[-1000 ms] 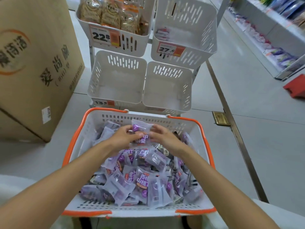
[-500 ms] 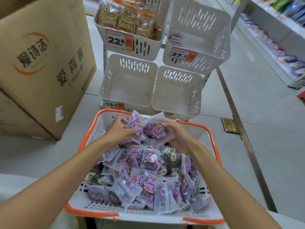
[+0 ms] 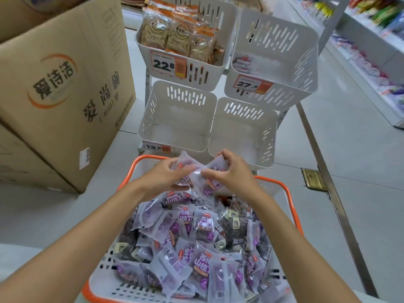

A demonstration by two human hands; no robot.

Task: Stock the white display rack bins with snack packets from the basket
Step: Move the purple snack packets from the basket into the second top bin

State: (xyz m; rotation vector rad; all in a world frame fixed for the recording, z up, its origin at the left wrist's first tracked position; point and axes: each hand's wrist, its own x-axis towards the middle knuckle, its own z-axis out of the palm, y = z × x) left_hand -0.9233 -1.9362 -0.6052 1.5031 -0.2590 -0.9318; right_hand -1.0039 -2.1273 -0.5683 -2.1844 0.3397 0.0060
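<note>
grey shop floor (image 3: pixel 349 160), an empty lower bin (image 3: pixel 179 125) beyond the basket (image 3: pixel 153 156) – left hand (image 3: pixel 162 176) and right hand (image 3: pixel 231 171) pinch a loose bunch of packets (image 3: pixel 196 171) (slippery film) – one may slip and miss.

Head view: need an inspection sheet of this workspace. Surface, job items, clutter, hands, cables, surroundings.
Surface: pale floor.
Job's things: basket heaped with purple packets; lower left bin and lower right bin hold no packets; upper left bin has tan snack bags; upper right bin has a few white packets.
Clutter: cardboard box left of the bins.
Hands: left hand and right hand each grip the held packets over the basket's far edge.
Cables: nothing seen.
Surroundings: stocked shelves at right; brass floor plate.
</note>
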